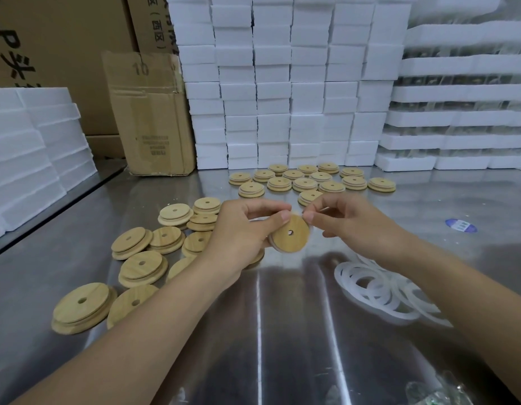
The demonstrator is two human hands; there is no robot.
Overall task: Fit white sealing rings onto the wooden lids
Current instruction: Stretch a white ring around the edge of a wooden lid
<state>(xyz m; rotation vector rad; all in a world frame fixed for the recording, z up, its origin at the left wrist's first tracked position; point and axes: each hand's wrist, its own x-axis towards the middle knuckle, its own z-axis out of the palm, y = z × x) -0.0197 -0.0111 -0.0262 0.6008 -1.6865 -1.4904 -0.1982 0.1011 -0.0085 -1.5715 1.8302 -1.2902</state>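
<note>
The steel table (282, 331) stood in front of a wall of white foam boxes (282, 92), with more of them stacked at my far left and far right. A flattened carton (151, 112) leaned against that wall, with "10" printed near its top; the small print lower down was too blurred to read. The carton behind it (154, 21) showed "(西区)", and the big one at the left carried large black characters that I could make out only in part, a "P" and "头". My left hand (241, 232) gripped a lid (290, 233) above the middle of the table, fingers curled round its left edge and thumb on its face, the centre hole turned towards me. My right hand (350, 226) pinched a thin white ring (278, 250) between thumb and forefinger at the lid's upper right rim, and a white edge showed along its lower rim. Loose lids (142, 267) lay heaped at my left, the far lids (309, 179) sat in rows near the foam, and spare rings (379, 290) were piled under my right forearm. A blue sticker (461, 225) lay further right, its print illegible.
</note>
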